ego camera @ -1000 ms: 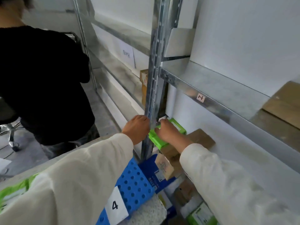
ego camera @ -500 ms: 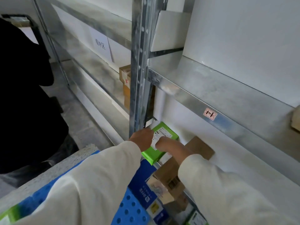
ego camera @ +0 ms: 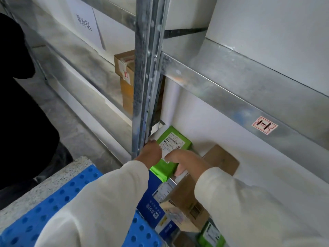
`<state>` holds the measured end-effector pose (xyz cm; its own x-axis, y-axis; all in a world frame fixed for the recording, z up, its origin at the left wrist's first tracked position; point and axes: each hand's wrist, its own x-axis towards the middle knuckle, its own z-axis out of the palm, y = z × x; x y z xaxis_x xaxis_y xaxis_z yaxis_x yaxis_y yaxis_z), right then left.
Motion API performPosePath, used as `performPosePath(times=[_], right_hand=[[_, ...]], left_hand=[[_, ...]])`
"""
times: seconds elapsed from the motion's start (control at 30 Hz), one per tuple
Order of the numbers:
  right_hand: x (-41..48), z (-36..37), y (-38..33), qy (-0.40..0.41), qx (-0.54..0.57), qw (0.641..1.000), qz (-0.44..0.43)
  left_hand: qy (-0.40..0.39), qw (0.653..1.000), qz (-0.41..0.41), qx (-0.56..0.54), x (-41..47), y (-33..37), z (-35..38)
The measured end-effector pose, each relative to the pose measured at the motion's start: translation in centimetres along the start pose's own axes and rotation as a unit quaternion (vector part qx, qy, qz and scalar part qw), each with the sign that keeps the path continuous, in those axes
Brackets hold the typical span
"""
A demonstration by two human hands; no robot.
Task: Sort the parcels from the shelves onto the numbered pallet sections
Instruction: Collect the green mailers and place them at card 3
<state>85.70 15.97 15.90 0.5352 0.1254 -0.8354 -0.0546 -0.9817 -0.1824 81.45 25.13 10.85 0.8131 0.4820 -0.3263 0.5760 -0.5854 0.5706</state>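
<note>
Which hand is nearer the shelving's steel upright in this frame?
Left. The left hand grips the green parcel at its left edge, right beside the steel upright; the right hand holds the parcel's opposite side, farther from it.

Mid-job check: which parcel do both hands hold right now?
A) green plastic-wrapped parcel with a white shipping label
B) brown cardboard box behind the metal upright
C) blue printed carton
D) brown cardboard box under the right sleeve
A: the left hand and the right hand each grip a side of the green plastic-wrapped parcel, its white shipping label facing up.
</note>
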Motion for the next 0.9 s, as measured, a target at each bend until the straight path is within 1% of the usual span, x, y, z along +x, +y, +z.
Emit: performPosePath(times=[0.03,0.17,0.27,0.33,0.43,0.5,0.57,0.7,0.9], right_hand=[[0.1,0.2,-0.1,-0.004,0.044,0.999,0.008],[0.6,0.7,-0.6,0.021,0.102,0.994,-0.033],[0.3,0.8,-0.6,0.038,0.136,0.99,0.004],[-0.1,0.9,-0.2,0.047,0.171,0.984,0.031],[-0.6,0.7,1.0,0.08,0.236,0.968,0.035],[-1.1,0.5,1.4,0.101,0.294,0.95,-0.006],[-1.9,0.3,1.5,0.121,0.359,0.924,-0.047],[-4.7,-0.3,1.4,0.123,0.426,0.89,-0.103],[-8.8,-1.3,2.1,0.171,0.424,0.873,-0.172]], left_hand=[[0.003,1.0,-0.012,-0.013,0.2,0.1,0.1],[-0.015,0.998,-0.034,-0.049,0.3,0.2,-0.4],[-0.017,0.997,-0.034,-0.072,-0.1,0.3,-1.1],[-0.015,0.992,-0.014,-0.127,-0.4,0.4,-1.5],[-0.023,0.983,0.012,-0.183,-1.4,0.5,-2.6],[-0.013,0.978,0.018,-0.209,-2.2,0.6,-3.3],[0.0,0.973,0.022,-0.229,-3.0,1.2,-4.0],[0.047,0.969,0.029,-0.241,-4.6,3.0,-5.8],[0.109,0.963,0.044,-0.242,-8.9,4.0,-8.8]])
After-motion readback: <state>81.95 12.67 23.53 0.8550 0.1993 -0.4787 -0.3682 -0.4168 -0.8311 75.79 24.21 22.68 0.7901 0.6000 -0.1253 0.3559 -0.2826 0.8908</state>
